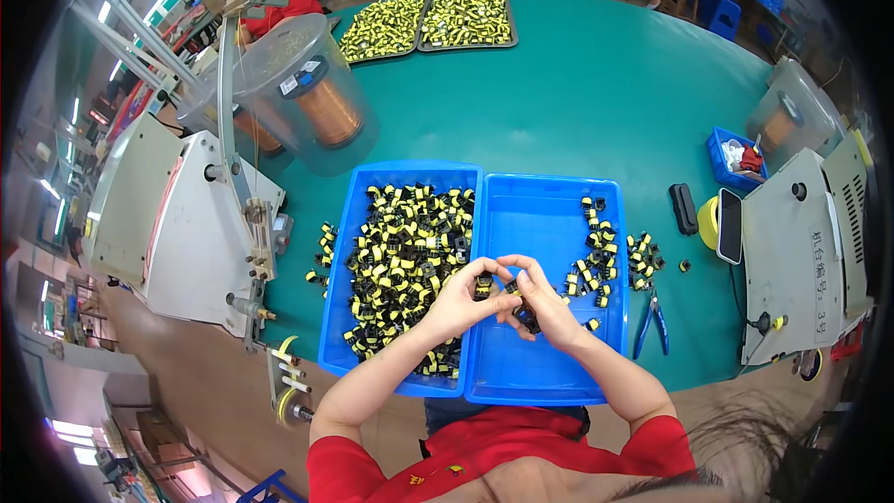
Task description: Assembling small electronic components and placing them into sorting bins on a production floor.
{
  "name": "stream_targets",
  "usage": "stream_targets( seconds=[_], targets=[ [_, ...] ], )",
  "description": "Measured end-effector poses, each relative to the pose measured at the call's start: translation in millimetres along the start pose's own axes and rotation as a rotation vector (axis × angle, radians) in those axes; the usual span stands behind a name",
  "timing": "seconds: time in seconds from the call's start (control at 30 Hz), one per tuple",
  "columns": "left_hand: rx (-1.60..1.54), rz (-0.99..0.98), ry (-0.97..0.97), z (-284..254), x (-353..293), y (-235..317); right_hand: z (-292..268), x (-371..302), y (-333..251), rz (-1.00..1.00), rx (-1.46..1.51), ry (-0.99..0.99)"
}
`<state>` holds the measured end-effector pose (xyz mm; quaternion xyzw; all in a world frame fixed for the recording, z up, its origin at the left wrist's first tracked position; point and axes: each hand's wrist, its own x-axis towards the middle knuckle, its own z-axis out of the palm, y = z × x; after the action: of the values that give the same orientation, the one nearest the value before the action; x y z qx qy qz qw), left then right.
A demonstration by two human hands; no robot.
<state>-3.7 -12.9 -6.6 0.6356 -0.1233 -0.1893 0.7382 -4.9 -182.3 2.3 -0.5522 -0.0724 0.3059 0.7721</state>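
Observation:
My left hand (466, 301) and my right hand (548, 309) meet over the inner rims of two blue trays, fingers curled and fingertips close together. A small black-and-yellow coil bobbin (482, 285) sits in the curled fingers of my left hand. Under the fingers of my right hand shows another dark bobbin (527, 319), partly covered. The left blue tray (337, 317) is heaped with such bobbins (400, 251). In the right blue tray (531, 200), a loose row of bobbins (601, 247) lies along the right side.
More bobbins (643, 261) lie on the green table (559, 84) right of the trays, near blue-handled cutters (651, 326). White machines (200, 233) flank both sides. A phone (730, 225), a black case (683, 209) and a small blue bin (736, 158) stand right; two full trays (466, 45) stand far.

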Motion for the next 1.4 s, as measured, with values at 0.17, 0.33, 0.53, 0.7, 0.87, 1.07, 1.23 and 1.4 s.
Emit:
stream_targets(
  seconds=[0.17,0.33,0.53,0.7,0.87,1.07,1.23,1.4],
  targets=[
    [-0.275,-0.150,0.143,-5,0,8,-14,2,-4,0.162,0.315,0.029],
    [-0.647,-0.215,0.039,-10,3,15,-48,21,22,0.429,0.886,0.239],
    [-0.906,-0.327,-0.029,-18,4,9,-22,10,0,0.347,0.626,0.256],
    [-0.921,-0.362,-0.039,-17,4,11,-18,5,-4,0.189,0.322,0.092],
    [-0.646,-0.307,0.022,-10,1,15,-9,1,-8,0.048,0.150,0.020],
    [-0.423,-0.312,0.010,-3,-2,6,-1,-2,-3,-0.069,0.028,-0.044],
    [-0.572,-0.281,-0.023,-8,-1,5,2,-4,-12,-0.072,0.025,-0.015],
    [-0.621,-0.269,0.096,-9,2,18,-16,8,6,-0.094,0.150,0.247]
  ],
)
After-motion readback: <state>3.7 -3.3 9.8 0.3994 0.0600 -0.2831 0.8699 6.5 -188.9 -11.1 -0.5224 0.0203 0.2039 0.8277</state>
